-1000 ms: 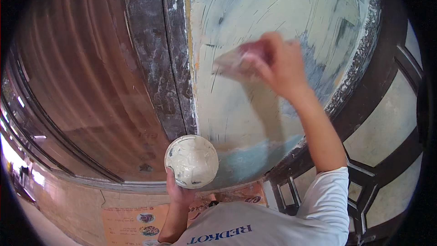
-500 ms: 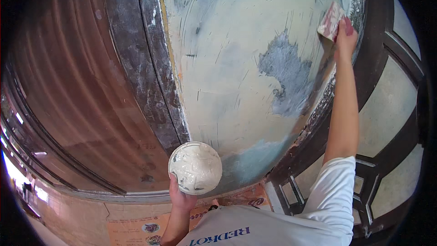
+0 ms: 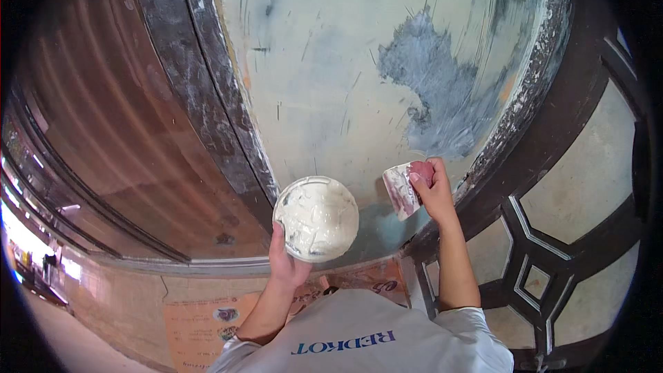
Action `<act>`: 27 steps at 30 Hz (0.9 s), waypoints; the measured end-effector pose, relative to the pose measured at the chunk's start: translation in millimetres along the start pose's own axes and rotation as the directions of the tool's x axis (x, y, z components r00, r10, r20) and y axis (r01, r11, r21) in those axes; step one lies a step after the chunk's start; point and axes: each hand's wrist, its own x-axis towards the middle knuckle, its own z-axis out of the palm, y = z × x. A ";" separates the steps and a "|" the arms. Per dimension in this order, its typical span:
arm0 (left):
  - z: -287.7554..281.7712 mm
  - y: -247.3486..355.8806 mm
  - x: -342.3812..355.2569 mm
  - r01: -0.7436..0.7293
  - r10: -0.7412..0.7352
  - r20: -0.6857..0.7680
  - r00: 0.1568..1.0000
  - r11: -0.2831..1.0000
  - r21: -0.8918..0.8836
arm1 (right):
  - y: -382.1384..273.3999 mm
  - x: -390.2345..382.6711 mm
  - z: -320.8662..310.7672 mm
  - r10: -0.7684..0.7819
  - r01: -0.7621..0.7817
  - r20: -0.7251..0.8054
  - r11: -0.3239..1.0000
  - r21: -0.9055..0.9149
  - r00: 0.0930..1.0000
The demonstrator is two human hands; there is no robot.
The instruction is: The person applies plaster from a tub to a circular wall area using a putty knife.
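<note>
head: worn on the person's head | faces a pale plastered wall panel [image 3: 331, 69] close ahead | forearms enter from the lower edge | only view

Pale plastered wall panel [image 3: 331, 62] above both hands, scratched, with a bare grey-blue patch [image 3: 435, 90] up from the right hand. Dark mottled frame strip [image 3: 207, 97] runs up-left of the left hand; reddish-brown ribbed shutter [image 3: 103, 138] beyond it. Black metal grille [image 3: 552, 235] right of the right hand. Orange printed paper [image 3: 200, 324] on the floor below the left hand.
</note>
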 end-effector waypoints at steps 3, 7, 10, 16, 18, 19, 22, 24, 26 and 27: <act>16.3 -12.8 1.0 0.008 -0.006 0.065 0.998 0.999 -0.034 | 11.2 -9.0 -15.5 0.115 -0.124 0.138 0.991 0.055 0.984; 36.1 -33.0 3.0 -0.052 0.051 0.051 0.997 0.998 0.023 | -26.0 -5.2 -34.9 0.075 -0.058 0.269 0.996 -0.069 0.960; 46.7 -51.5 4.2 -0.076 0.076 0.004 0.997 0.996 0.049 | -33.7 -5.7 -49.8 0.009 0.038 0.362 0.992 -0.123 0.932; 72.3 -95.4 -1.9 -0.282 0.299 -0.057 0.953 0.938 0.203 | -41.6 -23.2 -71.3 0.091 -0.172 0.486 0.977 0.126 0.869; 69.3 -110.9 -3.0 -0.447 0.472 -0.030 0.881 0.852 0.273 | -36.5 -30.7 -76.6 0.132 -0.230 0.493 0.962 0.144 0.860; 65.9 -118.4 -5.7 -0.444 0.487 -0.119 0.865 0.855 0.266 | -34.0 -32.5 -80.8 0.167 -0.287 0.527 0.946 0.153 0.833; 59.9 -136.4 -7.5 -0.562 0.600 -0.085 0.796 0.783 0.266 | -28.1 -38.4 -89.8 0.262 -0.435 0.595 0.885 0.166 0.760; 57.6 -148.6 -11.3 -0.558 0.625 -0.167 0.763 0.766 0.318 | -25.4 -42.2 -93.3 0.320 -0.523 0.625 0.836 0.169 0.713; 47.4 -161.2 -14.4 -0.596 0.679 -0.072 0.730 0.685 0.418 | -24.8 -45.6 -92.6 0.328 -0.584 0.674 0.790 0.188 0.662; 49.7 -167.4 -17.5 -0.565 0.679 -0.137 0.721 0.691 0.451 | -27.1 -47.6 -91.1 0.305 -0.573 0.675 0.792 0.213 0.672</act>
